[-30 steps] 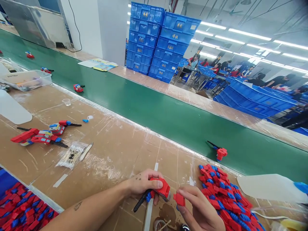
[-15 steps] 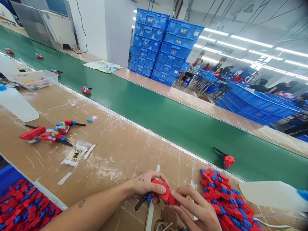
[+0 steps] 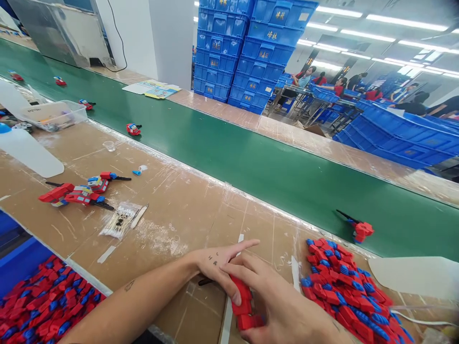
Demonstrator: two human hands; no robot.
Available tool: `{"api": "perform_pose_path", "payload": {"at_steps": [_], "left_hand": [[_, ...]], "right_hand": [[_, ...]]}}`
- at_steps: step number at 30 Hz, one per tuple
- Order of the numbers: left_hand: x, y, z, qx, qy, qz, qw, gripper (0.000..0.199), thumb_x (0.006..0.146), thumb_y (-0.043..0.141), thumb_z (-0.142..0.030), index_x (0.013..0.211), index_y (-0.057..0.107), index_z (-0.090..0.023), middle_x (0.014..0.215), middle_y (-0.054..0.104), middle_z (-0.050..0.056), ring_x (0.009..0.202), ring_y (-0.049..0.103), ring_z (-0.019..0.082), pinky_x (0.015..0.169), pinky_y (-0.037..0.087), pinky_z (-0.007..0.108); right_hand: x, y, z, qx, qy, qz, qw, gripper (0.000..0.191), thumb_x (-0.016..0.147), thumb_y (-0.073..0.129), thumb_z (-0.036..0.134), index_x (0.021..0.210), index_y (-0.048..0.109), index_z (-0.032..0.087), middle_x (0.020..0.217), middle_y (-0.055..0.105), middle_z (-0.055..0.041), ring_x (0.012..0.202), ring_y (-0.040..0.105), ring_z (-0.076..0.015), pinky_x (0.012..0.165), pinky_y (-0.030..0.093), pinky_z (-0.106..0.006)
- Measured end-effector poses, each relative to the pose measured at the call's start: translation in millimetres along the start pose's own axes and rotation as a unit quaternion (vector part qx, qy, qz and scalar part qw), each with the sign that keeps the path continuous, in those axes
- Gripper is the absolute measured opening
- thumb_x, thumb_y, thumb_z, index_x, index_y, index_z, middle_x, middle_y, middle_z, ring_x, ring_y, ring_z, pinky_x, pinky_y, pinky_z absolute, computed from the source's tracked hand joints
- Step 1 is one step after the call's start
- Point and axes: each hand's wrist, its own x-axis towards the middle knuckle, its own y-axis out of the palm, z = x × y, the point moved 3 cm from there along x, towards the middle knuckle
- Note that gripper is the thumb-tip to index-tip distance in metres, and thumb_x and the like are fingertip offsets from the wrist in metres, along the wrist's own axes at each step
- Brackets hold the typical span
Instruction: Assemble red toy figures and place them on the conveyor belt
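Two hands, the left hand and the right hand, are close together and clamp one red plastic toy part between them, over the counter. A heap of red and blue parts lies right of the hands, and a second heap lies far to their left.

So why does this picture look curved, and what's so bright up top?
In the head view, the wide lens seems to bow the long green conveyor belt; the white ceiling strip lights glare strongly, while the stacked blue plastic crates stay fairly crisp, and the plastic-streaked tan work table shows only soft sheen.
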Motion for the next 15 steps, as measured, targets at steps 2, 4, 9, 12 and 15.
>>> {"api": "perform_pose_path", "payload": {"at_steps": [2,4,9,12,15], "left_hand": [[1.2,-4.7,-4.0,-0.014,0.003,-0.041,0.999,0.137,0.053,0.099,-0.04,0.162,0.018,-0.023,0.101,0.068,0.005,0.09,0.065,0.022,0.078,0.049,0.029],[2.0,-15.3,-10.0,-0.034,0.041,-0.153,0.987,0.104,0.067,0.09,-0.054,0.152,0.041,-0.017,0.089,0.067,0.004,0.075,0.061,0.015,0.065,0.042,0.022],[-8.1,-44.4,-17.8,-0.066,0.152,-0.482,0.861,0.051,0.084,0.068,-0.062,0.1,0.059,-0.014,0.073,0.057,0.0,0.057,0.045,0.008,0.048,0.025,0.018],[-7.8,-44.3,-17.6,-0.014,0.133,-0.464,0.876,0.045,0.086,0.065,-0.058,0.095,0.058,-0.014,0.067,0.051,-0.003,0.055,0.041,0.008,0.049,0.026,0.018],[-6.0,-38.0,-17.6,0.088,0.101,-0.406,0.904,0.039,0.09,0.062,-0.051,0.088,0.06,-0.013,0.066,0.051,-0.002,0.06,0.045,0.009,0.056,0.033,0.02]], "right_hand": [[-2.5,-1.4,-0.3,0.013,-0.003,-0.033,0.999,0.087,0.06,0.071,0.009,0.14,0.052,0.035,0.127,0.051,-0.0022,0.12,0.054,-0.0197,0.105,0.049,-0.029],[-7.7,-9.9,-6.4,0.015,-0.003,-0.088,0.996,0.077,0.063,0.069,0.011,0.137,0.054,0.029,0.123,0.052,-0.0035,0.113,0.056,-0.0182,0.101,0.05,-0.027],[-14.2,-71.0,-66.0,-0.045,0.039,-0.284,0.957,0.059,0.076,0.069,0.036,0.131,0.054,0.02,0.12,0.054,-0.007,0.109,0.058,-0.0194,0.1,0.051,-0.03],[-6.5,-124.9,-122.8,-0.101,0.124,-0.358,0.92,0.052,0.074,0.067,0.043,0.118,0.061,0.017,0.11,0.055,-0.0078,0.098,0.058,-0.019,0.094,0.052,-0.032],[1.1,-171.8,-175.4,-0.152,0.194,-0.391,0.887,0.044,0.07,0.073,0.039,0.107,0.067,0.016,0.099,0.053,-0.0064,0.088,0.053,-0.0185,0.092,0.049,-0.035]]}}
